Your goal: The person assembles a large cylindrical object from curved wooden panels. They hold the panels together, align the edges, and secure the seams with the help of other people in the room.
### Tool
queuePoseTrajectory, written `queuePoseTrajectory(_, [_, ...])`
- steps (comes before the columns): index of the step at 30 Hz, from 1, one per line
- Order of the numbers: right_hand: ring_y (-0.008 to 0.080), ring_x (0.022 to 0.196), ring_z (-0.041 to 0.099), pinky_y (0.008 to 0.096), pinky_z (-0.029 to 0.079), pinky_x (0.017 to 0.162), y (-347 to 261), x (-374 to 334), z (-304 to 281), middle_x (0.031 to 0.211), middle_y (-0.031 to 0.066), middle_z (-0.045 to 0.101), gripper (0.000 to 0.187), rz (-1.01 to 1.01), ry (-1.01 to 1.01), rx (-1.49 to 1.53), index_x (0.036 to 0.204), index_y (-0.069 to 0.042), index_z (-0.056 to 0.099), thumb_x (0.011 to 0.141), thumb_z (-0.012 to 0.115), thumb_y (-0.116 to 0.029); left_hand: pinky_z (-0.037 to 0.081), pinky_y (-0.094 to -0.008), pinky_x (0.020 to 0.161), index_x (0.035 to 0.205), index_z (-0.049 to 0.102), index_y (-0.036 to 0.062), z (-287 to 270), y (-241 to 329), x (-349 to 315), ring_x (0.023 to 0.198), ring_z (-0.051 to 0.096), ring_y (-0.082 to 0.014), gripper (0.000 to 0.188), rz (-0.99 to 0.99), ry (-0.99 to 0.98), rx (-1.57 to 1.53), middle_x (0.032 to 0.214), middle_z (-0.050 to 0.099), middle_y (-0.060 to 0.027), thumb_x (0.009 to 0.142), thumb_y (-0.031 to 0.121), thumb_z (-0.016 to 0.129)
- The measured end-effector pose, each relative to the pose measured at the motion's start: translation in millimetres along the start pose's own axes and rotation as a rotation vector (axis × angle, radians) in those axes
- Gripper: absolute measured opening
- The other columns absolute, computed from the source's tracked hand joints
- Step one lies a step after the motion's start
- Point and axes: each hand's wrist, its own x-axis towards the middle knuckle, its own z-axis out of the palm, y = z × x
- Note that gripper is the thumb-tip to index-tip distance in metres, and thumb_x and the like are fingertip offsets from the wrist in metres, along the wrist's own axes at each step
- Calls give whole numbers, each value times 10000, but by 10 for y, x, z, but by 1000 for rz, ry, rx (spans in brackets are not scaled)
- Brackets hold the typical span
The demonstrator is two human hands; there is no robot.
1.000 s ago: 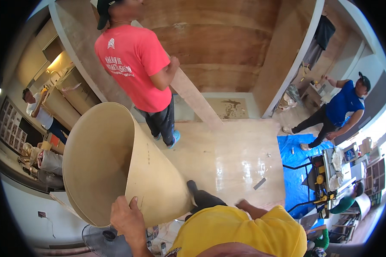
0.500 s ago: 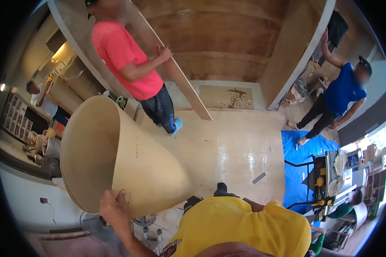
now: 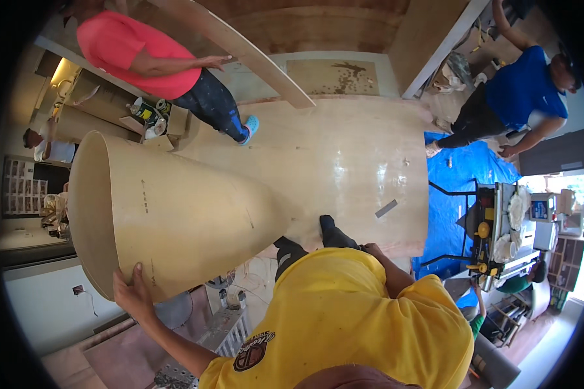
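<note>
A large, thin tan sheet, like bendable plywood (image 3: 188, 201), curls up at the left into a wide open cone. My left hand (image 3: 134, 292) grips its near edge, thumb on the outer face and the other fingers partly hidden behind. At my right hip, my right hand (image 3: 372, 249) hangs beside my dark trousers; its fingers are too hidden to make out. My feet are by the near edge of the flat tan surface (image 3: 350, 175), which has shiny patches. On it lies a small grey strip (image 3: 387, 208).
A person in a red shirt (image 3: 136, 52) stands beyond the curl by a long leaning board (image 3: 253, 55). Far right, another wears a blue shirt (image 3: 516, 91). A machine on a black stand (image 3: 483, 227) is over a blue tarp (image 3: 448, 168). A metal ladder (image 3: 230, 327) lies near my left arm.
My left hand and the curled sheet have moved left, and the curl leans lower. The view has shifted. The red-shirted person's hand is now apart from the board.
</note>
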Motion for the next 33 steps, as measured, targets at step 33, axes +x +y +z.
queuePoseTrajectory(33, [352,1061,673,436,517,937,258,221,-213,1086,205,718,382,170,93,177,986,-85,767,870,512,-346,463,-489,720,947,581,-15,-8,25,-36,847,613,-428,321,-72,-30,80,887,642,-205,810,179,797])
